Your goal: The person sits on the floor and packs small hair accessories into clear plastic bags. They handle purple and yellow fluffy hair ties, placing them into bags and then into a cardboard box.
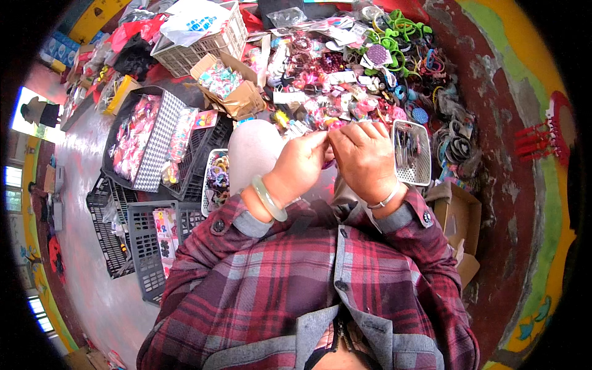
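In front of my knees my left hand [299,165] and my right hand [366,161] meet at the fingertips, both closed in a pinch. Whatever they hold between them is hidden behind the fingers; a small purplish patch shows just below the fingertips. A pale bangle sits on my left wrist and a thin one on my right. Beside my right hand stands a white plastic basket [420,180] with dark, thin pieces in it. Left of my knee is another white basket [205,204] of colourful small bands.
Beyond my hands spreads a heap of hair accessories [345,92], with green headbands [404,31] at its far right. A cardboard box [242,102] of small packets and a large crate [228,38] stand behind. Dark crates [148,271] lie at left, an opened carton [472,216] at right.
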`<state>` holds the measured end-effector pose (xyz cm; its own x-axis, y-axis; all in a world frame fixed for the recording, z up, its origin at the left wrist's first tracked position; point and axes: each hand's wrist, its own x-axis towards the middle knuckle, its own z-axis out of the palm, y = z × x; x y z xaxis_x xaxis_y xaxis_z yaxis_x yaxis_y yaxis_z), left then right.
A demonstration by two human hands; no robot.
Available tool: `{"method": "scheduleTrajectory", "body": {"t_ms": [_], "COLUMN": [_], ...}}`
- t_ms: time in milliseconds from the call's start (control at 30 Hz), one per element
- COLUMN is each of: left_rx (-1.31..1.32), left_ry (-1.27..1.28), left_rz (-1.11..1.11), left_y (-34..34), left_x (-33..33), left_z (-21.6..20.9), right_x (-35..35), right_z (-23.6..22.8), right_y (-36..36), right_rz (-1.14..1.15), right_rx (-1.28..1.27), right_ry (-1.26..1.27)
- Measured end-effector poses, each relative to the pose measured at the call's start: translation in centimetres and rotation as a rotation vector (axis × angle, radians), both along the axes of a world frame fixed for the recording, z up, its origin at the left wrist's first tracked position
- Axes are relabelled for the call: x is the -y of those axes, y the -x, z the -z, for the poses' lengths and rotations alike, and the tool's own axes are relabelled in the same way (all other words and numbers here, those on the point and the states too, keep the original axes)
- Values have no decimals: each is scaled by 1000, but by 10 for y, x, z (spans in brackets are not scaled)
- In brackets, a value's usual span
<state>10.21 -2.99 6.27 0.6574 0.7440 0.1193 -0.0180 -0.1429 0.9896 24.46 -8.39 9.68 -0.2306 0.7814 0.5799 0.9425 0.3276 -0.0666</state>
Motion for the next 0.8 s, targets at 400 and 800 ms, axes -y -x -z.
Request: {"method": "scheduleTrajectory", "body": {"t_ms": [400, 800], "left_rx": [-57, 206], "left_ry": [-210, 422], "left_rz": [-43, 28], "left_y": [0, 6], "left_x": [0, -10], "left_z": [1, -2], "right_x": [-8, -10], "right_z": [-1, 3], "right_y": [-4, -41], "right_rz": [-77, 32], "right_rx": [-149, -1025], "right_ry": [-119, 11]}}
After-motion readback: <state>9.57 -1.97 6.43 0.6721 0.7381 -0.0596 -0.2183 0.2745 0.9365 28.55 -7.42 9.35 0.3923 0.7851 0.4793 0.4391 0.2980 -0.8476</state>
